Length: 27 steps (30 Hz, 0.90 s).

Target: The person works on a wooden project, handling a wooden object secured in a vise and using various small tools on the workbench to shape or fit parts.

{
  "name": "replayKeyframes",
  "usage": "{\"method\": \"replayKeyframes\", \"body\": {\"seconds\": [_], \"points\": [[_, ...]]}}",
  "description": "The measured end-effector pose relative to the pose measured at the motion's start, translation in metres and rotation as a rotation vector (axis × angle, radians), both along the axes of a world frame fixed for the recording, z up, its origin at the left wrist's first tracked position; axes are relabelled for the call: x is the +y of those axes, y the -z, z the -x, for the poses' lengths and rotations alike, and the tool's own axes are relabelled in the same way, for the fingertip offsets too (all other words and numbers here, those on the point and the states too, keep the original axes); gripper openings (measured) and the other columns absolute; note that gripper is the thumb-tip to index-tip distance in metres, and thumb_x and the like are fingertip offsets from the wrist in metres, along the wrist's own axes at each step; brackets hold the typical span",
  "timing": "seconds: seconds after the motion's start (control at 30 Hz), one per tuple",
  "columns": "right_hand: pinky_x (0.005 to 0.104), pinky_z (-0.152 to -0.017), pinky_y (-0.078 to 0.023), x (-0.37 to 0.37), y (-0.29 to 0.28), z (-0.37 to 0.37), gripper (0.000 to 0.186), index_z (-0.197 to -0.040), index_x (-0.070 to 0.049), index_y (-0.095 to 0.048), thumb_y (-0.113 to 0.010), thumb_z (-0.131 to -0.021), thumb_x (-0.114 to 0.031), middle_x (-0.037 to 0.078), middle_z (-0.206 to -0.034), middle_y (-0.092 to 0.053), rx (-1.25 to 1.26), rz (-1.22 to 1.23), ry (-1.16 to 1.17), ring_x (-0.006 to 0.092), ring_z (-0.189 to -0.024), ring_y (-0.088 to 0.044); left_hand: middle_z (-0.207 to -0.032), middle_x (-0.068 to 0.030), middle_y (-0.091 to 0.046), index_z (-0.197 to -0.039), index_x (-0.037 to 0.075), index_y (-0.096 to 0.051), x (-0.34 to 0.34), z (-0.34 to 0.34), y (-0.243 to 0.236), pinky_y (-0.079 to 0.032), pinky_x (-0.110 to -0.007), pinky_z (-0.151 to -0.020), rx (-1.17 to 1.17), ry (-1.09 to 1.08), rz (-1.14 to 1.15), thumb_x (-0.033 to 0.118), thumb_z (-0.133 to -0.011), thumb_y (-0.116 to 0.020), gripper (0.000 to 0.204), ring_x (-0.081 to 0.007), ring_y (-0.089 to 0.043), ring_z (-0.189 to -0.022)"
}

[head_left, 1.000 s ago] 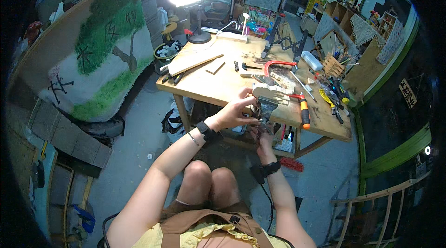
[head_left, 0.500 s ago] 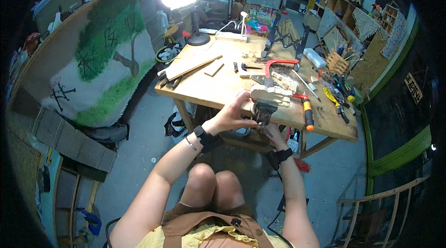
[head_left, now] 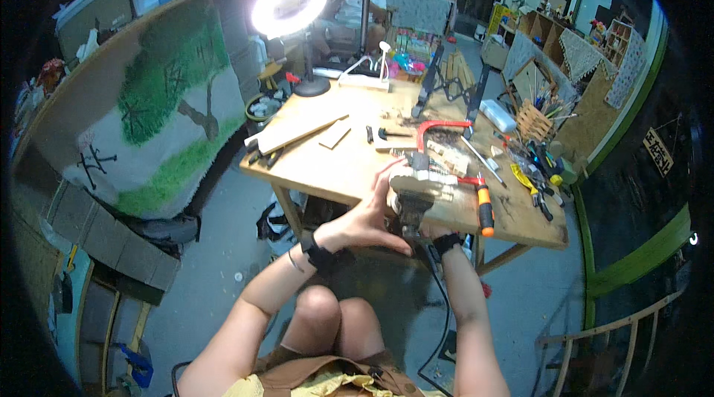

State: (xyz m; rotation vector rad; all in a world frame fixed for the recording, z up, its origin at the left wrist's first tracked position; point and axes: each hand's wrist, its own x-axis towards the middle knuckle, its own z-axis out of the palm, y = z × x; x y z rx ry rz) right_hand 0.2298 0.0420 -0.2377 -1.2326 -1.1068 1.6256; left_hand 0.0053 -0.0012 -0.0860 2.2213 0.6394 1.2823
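Note:
A metal vise (head_left: 411, 211) on the near edge of the wooden table (head_left: 346, 170) holds a pale, shaped wooden piece (head_left: 422, 183). My left hand (head_left: 368, 218) is beside both, fingers stretched apart, the upper ones touching the piece's left side and the thumb reaching low by the vise. My right hand (head_left: 433, 232) is behind the vise's lower part, below the tabletop edge, its fingers mostly hidden. An orange-and-black handle (head_left: 485, 207) with red metal lies just right of the piece. Behind it are a red C-shaped tool (head_left: 435, 126) and small wood scraps.
Loose boards (head_left: 301, 131) lie on the table's left, below a lit ring lamp (head_left: 312, 88) on a stand. Pliers and other tools (head_left: 539, 189) crowd the right side near a brush holder (head_left: 534, 123). A painted cloth (head_left: 160, 136) hangs left; a wooden rack (head_left: 625, 330) stands lower right.
My view has tilted, so the table sits lower in the picture. My left hand's fingers look more stretched around the vise. My right hand has become more hidden behind it.

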Motion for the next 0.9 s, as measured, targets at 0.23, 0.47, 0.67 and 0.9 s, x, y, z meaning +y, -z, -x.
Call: {"method": "replayKeyframes", "body": {"seconds": [0.23, 0.47, 0.67, 0.9], "points": [[0.0270, -0.072, -0.051, 0.020, 0.003, 0.011, 0.031, -0.116, -0.008, -0.053, -0.058, -0.090, -0.026, 0.004, -0.099, -0.061, -0.116, -0.050, -0.081, 0.0158, -0.085, -0.060, -0.142, -0.0148, -0.024, -0.143, 0.008, -0.015, -0.001, -0.022, 0.002, -0.022, -0.038, -0.110, -0.278, 0.081, 0.302, 0.021, -0.072, -0.076, 0.094, -0.0268, -0.024, -0.134], [0.0274, -0.072, -0.051, 0.032, 0.002, 0.013, 0.032, -0.116, -0.008, -0.052, -0.058, -0.090, -0.026, 0.005, -0.099, -0.061, -0.201, -0.082, -0.106, 0.0163, -0.084, -0.060, -0.139, -0.0151, -0.033, -0.140, 0.004, -0.026, 0.001, -0.026, 0.004, -0.025, -0.038, -0.109, -0.275, 0.006, 0.191, 0.022, -0.071, -0.075, 0.086, -0.0289, -0.030, -0.131], [0.0277, -0.072, -0.051, 0.038, 0.002, 0.021, 0.032, -0.116, -0.007, -0.052, -0.058, -0.091, -0.026, 0.005, -0.098, -0.061, -0.217, -0.086, -0.113, 0.0167, -0.083, -0.060, -0.132, -0.0143, -0.041, -0.133, 0.004, -0.036, 0.004, -0.019, -0.008, -0.031, -0.039, -0.105, -0.226, -0.054, 0.169, 0.029, -0.065, -0.079, 0.085, -0.0311, -0.035, -0.124], [0.0281, -0.073, -0.051, 0.024, -0.004, 0.015, 0.033, -0.116, -0.006, -0.051, -0.058, -0.091, -0.027, 0.006, -0.097, -0.061, -0.270, -0.082, -0.099, 0.0171, -0.082, -0.060, -0.128, -0.0126, -0.045, -0.131, 0.005, -0.037, 0.007, -0.010, -0.019, -0.033, -0.040, -0.101, -0.072, -0.105, 0.079, 0.040, -0.064, -0.079, 0.086, -0.0323, -0.040, -0.118]]}}
